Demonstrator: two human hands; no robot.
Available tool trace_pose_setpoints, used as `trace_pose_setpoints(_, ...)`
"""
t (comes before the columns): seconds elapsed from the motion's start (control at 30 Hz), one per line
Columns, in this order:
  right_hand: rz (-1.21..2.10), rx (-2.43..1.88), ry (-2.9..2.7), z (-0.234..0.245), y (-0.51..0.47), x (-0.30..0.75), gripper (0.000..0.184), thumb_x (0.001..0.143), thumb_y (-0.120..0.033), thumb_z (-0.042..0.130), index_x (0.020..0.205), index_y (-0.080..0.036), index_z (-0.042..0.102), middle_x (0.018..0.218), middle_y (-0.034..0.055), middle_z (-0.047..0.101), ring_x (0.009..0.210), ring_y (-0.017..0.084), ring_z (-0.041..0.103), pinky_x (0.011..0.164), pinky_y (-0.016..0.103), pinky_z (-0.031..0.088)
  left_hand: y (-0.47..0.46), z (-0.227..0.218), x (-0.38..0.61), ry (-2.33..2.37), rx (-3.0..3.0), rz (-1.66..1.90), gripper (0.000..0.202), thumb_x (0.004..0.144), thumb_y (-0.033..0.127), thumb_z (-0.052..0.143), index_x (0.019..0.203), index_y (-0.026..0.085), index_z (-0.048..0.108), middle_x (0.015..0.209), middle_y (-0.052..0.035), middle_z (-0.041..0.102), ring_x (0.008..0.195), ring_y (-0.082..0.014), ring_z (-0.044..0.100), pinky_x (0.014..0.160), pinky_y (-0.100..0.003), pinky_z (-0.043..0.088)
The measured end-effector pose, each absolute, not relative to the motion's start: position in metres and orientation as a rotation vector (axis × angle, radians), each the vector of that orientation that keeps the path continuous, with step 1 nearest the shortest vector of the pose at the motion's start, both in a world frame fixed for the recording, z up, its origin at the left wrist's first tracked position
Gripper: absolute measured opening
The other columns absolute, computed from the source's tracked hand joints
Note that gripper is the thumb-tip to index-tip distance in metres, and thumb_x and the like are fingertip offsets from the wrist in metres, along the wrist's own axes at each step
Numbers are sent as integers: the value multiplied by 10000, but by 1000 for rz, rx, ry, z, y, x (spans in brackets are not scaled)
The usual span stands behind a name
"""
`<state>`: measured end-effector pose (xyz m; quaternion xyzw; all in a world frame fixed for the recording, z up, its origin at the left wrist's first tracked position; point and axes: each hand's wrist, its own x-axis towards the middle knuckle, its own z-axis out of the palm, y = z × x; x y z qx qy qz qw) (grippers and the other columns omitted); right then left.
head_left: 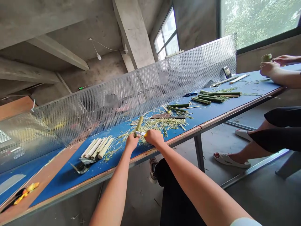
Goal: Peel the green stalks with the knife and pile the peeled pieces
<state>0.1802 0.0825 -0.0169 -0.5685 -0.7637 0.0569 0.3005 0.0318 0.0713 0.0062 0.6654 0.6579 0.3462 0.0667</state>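
My left hand (132,142) is closed round the lower end of a green bamboo stick (139,123), which tilts up and away over the table. In my right hand (154,137) is a utility knife (142,134) with a yellow handle, mostly hidden by the fingers. Its blade lies against the bamboo just above my left hand. Thin green shavings (155,125) are heaped behind and beside both hands. Left of my left hand, several pale peeled bamboo sticks (97,147) lie side by side on a dark crumpled sheet (82,167).
A perforated metal screen (131,89) runs along the back of the blue table (70,175). Several green bamboo pieces (216,96) lie to the right, with a dark flat blade (168,116) nearer. At far right, another person's hands (270,67) hold bamboo. A yellow-and-black tool (25,192) lies at left.
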Motion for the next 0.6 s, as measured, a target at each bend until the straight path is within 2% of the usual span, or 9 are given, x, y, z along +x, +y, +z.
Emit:
trace_pose_setpoints(0.17, 225, -1559, -1892, -13, 87, 181, 308, 816, -359, 472, 851, -148, 694, 802, 142, 684, 722, 225, 648, 617, 266, 432, 58, 12, 36, 2009, 2073, 1003, 245, 754, 396, 563, 611, 200, 533, 507, 10, 505, 462, -128, 439, 490, -241, 264)
trace_pose_setpoints(0.37, 300, -1583, -1777, -11, 89, 182, 297, 821, -340, 474, 870, -147, 694, 818, 139, 682, 734, 207, 646, 617, 241, 417, 41, 13, 15, 2106, 2026, 945, 287, 751, 394, 560, 558, 202, 470, 487, 2, 495, 434, -122, 422, 477, -246, 259)
trace_pose_setpoints(0.5, 286, -1586, -1777, -13, 86, 182, 320, 844, -364, 459, 903, -152, 691, 839, 134, 684, 746, 199, 645, 617, 237, 413, 43, 17, 4, 2093, 1922, 1035, 151, 712, 311, 593, 653, 194, 519, 518, 13, 493, 439, -110, 422, 461, -234, 280)
trace_pose_setpoints(0.6, 271, -1575, -1785, -15, 85, 183, 336, 853, -385, 452, 909, -157, 692, 829, 124, 686, 743, 191, 644, 606, 231, 407, 51, 18, 11, 1832, 1754, 1199, 108, 708, 213, 553, 811, 187, 531, 569, 33, 487, 451, -96, 436, 464, -218, 336)
